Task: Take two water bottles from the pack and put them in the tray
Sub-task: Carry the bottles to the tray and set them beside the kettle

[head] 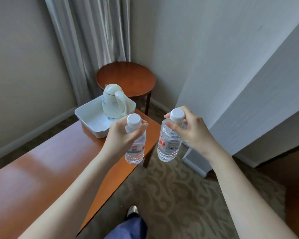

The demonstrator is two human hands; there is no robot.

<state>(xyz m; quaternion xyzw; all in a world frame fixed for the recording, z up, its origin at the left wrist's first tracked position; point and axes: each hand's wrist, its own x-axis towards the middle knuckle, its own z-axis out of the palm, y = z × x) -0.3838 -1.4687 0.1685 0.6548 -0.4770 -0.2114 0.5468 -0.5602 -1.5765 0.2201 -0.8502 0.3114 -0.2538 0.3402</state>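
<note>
I hold two clear water bottles with white caps upright in the air. My left hand [123, 135] grips the neck of the left bottle [135, 152], above the near right end of the wooden table. My right hand [191, 131] grips the neck of the right bottle [167, 147], which hangs over the carpet just off the table's right edge. The white rectangular tray [86, 116] sits at the table's far end, just beyond my left hand. The bottle pack is not in view.
A cream electric kettle [113, 100] stands in the tray's far right part. The long wooden table [50, 166] runs from near left to the tray. A round wooden side table [128, 78] stands behind it by the curtain [88, 40]. Patterned carpet [176, 187] lies to the right.
</note>
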